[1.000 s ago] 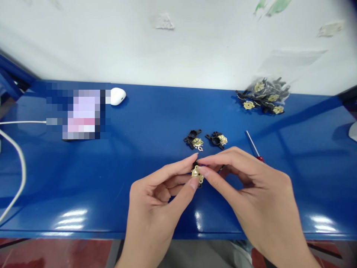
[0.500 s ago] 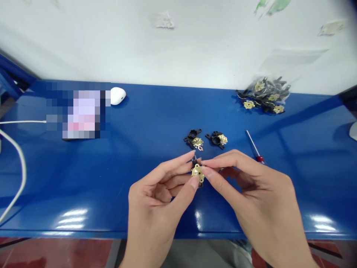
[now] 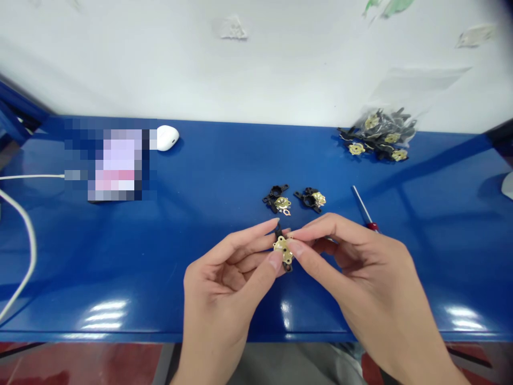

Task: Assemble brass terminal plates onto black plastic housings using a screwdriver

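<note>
Between both hands, low in the middle of the view, is a small black part with a gold lobed plate (image 3: 283,249) on its near face. My left hand (image 3: 234,283) grips it from the left, thumb on the plate and fingers behind. The thumb and index finger of my right hand (image 3: 352,272) pinch its right edge. Just beyond the fingertips lie a black and gold assembly (image 3: 277,199) with a small loose ring beside it, and a second black and gold assembly (image 3: 311,199) to its right.
A red-handled screwdriver (image 3: 363,207) lies beyond my right hand. Black and gold parts (image 3: 377,136), some in a clear bag, are piled at the back right. On the left are a blurred phone-like object (image 3: 118,160), a white case (image 3: 167,138) and a white cable (image 3: 31,235).
The held part has turned slightly, and more of its black lower end shows below the gold plate. My left thumb has shifted a little left. Both hands keep their hold.
</note>
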`<state>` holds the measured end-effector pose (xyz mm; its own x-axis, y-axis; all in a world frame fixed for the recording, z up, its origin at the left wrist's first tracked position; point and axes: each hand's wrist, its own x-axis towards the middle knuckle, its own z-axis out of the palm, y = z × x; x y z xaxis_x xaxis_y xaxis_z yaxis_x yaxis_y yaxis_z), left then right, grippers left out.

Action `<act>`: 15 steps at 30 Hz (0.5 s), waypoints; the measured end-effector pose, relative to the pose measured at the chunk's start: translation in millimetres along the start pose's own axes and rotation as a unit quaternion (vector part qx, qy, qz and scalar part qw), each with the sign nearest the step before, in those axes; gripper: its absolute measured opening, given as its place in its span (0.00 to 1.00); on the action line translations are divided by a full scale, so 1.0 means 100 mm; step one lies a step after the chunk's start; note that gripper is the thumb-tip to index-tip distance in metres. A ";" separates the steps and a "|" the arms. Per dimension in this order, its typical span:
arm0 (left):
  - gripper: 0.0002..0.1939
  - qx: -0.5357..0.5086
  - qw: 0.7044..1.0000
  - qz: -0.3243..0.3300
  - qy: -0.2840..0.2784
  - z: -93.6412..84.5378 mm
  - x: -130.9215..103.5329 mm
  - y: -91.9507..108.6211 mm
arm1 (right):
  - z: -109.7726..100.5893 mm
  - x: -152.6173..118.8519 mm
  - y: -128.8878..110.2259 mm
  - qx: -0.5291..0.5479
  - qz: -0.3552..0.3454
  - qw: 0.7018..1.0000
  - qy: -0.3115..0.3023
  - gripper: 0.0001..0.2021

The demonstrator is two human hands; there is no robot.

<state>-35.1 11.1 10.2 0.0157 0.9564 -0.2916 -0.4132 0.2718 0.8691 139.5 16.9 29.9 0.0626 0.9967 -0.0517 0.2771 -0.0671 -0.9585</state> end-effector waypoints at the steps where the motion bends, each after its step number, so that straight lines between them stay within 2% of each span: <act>1: 0.14 -0.001 1.000 0.001 0.000 0.00 0.00 0.00 | 0.00 0.00 0.00 0.004 0.004 1.000 -0.003 0.04; 15: 0.10 -0.006 1.000 -0.014 0.026 0.04 -0.05 0.00 | 0.02 0.00 0.08 0.098 0.019 0.995 -0.022 0.06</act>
<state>-32.0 6.9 13.1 -0.0205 0.9414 -0.3366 -0.4241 0.2966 0.8556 139.8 16.9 21.9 0.0255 0.9950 -0.0963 0.0820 -0.0981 -0.9918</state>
